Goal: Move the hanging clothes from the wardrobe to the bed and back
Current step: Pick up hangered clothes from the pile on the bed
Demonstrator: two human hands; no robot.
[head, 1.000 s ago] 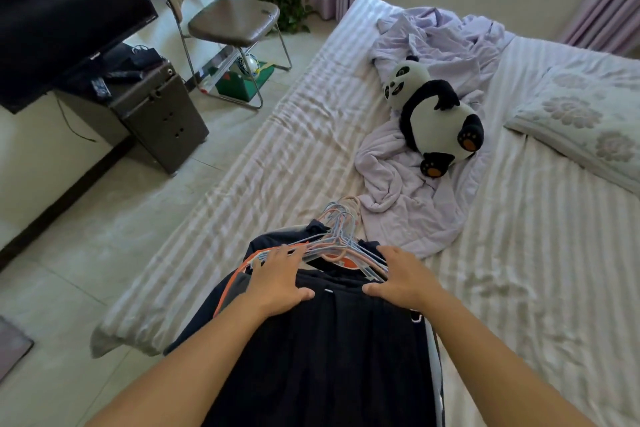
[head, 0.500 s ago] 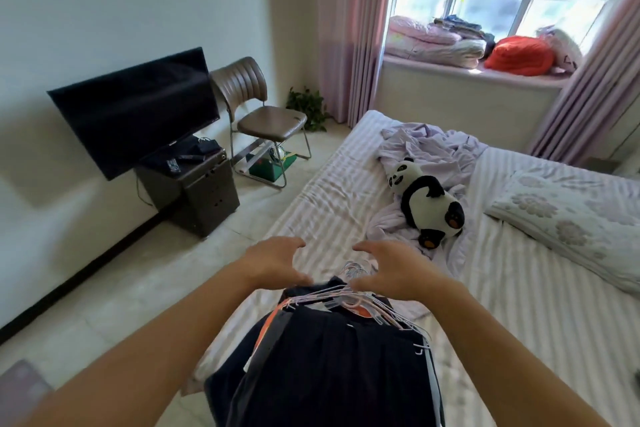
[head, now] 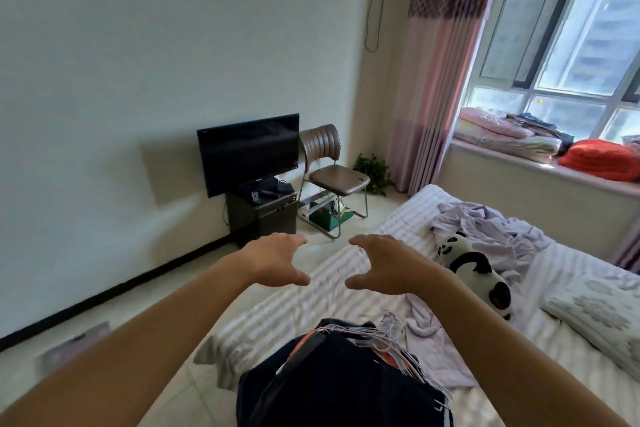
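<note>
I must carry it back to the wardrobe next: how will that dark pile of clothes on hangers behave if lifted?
The dark clothes look floppy: they drape over the bed edge, so they would likely sag. The bunched hangers are thin and could tangle or slide apart. Several garments stacked probably feel fairly heavy.

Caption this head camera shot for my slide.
Both hands, left and right, hover empty above dark hangered clothes on the bed.
</note>
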